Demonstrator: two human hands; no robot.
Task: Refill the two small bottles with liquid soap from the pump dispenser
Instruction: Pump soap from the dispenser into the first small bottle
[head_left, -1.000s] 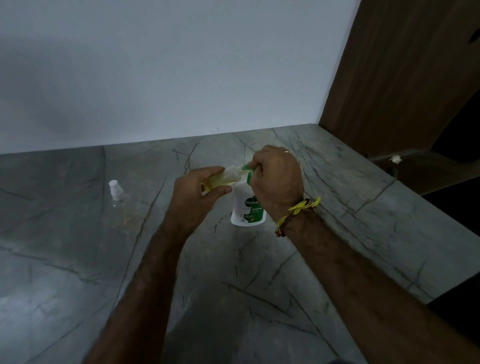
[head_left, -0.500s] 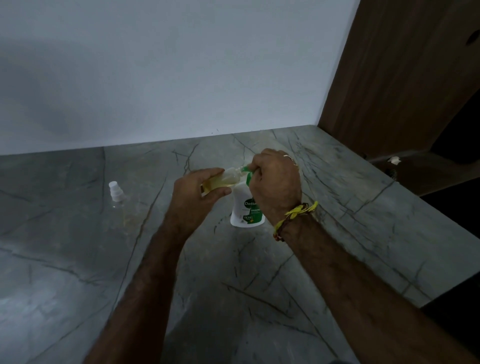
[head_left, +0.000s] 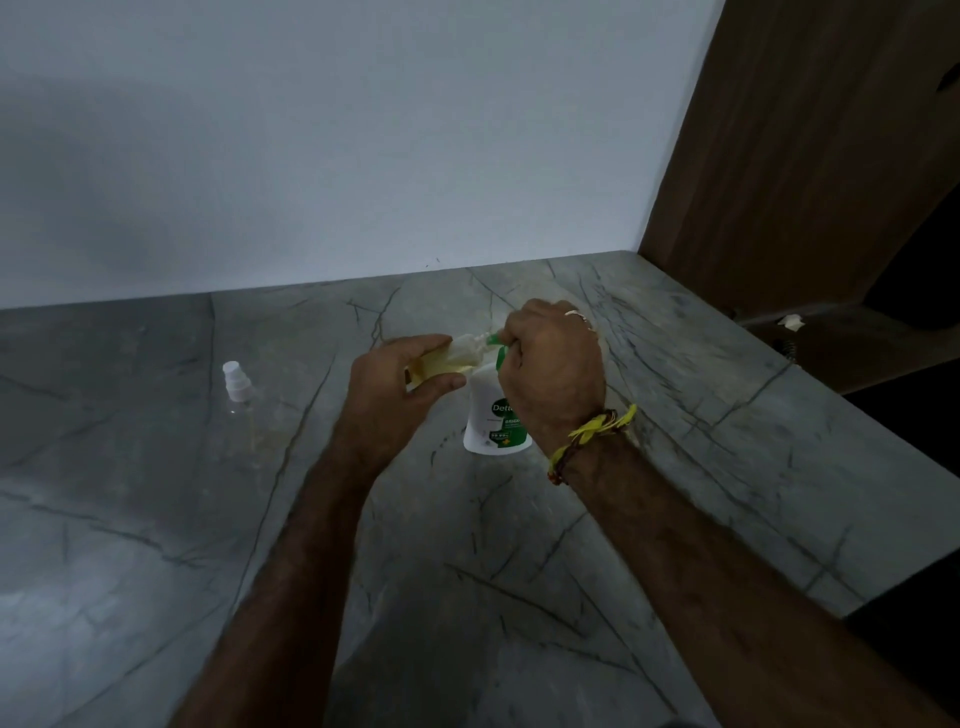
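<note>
A white pump dispenser (head_left: 491, 421) with a green label stands on the grey marble counter (head_left: 519, 571). My right hand (head_left: 553, 374) curls over its green pump head, hiding most of it. My left hand (head_left: 395, 387) grips a small clear bottle (head_left: 449, 358) holding yellowish soap, tilted sideways with its mouth against the green nozzle. A second small clear bottle (head_left: 240, 402) with a white cap stands alone on the counter to the left.
A white wall rises behind the counter. A brown wooden panel (head_left: 805, 156) closes off the right side, with a lower wooden shelf (head_left: 852, 343) behind the counter's right edge. The counter's edge runs diagonally at the right.
Both hands, the held bottle and the dispenser stay in nearly the same pose. My right hand shifts only slightly on the pump head.
</note>
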